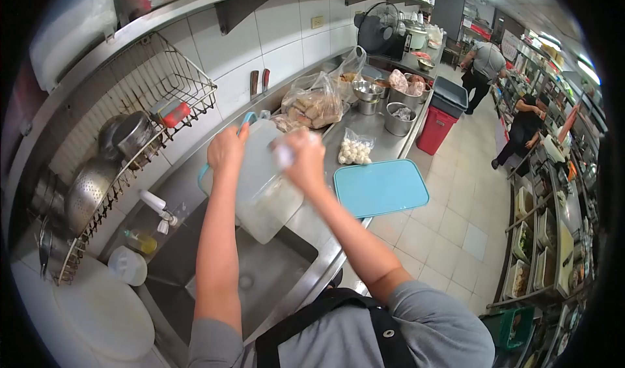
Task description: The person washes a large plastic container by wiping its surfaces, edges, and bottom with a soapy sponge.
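Observation:
A translucent plastic container (263, 208) is tipped on its side over the steel sink (280, 270). My left hand (226, 148) is closed on its light blue rim at the upper left. Against the container's upper side, my right hand (303, 156) is curled round a small white wad (284, 155), blurred by motion; I cannot tell whether it is a cloth or a sponge. A blue lid (381, 187) lies flat on the counter to the right. Just behind the lid sits a clear bag of small white balls (355, 150).
Bagged brown food (312, 107) and metal pots (399, 118) stand farther along the counter. A wire rack (195, 88) of pans hangs at left, above a faucet (156, 205). A red bin (433, 130) stands on the floor. Two people work at right.

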Action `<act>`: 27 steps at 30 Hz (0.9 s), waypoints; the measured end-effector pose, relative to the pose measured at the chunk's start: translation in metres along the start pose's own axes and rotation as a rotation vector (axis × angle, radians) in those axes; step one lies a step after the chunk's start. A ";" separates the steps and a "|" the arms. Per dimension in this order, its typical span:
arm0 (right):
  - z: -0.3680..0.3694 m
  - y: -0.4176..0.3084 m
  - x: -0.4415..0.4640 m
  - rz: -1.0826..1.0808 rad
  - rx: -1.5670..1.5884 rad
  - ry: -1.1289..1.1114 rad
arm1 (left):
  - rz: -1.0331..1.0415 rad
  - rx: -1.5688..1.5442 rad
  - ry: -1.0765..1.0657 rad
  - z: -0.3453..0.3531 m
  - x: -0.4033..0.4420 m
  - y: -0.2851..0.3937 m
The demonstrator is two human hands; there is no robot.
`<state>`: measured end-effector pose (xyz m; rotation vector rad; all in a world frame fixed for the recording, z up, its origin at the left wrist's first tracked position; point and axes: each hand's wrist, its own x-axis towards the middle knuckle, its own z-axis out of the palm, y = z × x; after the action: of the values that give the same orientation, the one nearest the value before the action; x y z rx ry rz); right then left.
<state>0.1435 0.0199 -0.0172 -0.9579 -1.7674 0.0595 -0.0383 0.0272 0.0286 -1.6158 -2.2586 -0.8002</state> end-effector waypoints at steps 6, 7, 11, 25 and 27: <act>0.010 -0.031 -0.052 -0.214 0.110 0.119 | 0.064 0.003 0.039 0.002 0.000 -0.007; 0.005 -0.011 -0.032 -0.112 0.112 0.119 | 0.078 0.010 -0.011 -0.005 -0.004 -0.006; 0.022 0.010 -0.017 0.057 0.156 0.284 | 0.083 -0.036 -0.048 -0.013 -0.005 0.000; 0.039 -0.055 -0.013 -0.108 0.178 -0.240 | -0.769 -1.383 -0.137 0.126 -0.119 -0.107; 0.052 -0.051 -0.057 -0.126 0.153 -0.480 | -0.871 -1.433 -0.044 0.142 -0.151 -0.104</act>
<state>0.0775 -0.0295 -0.0594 -0.7580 -2.2218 0.3644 -0.0665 -0.0360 -0.1930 -0.6695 -2.3985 -3.0561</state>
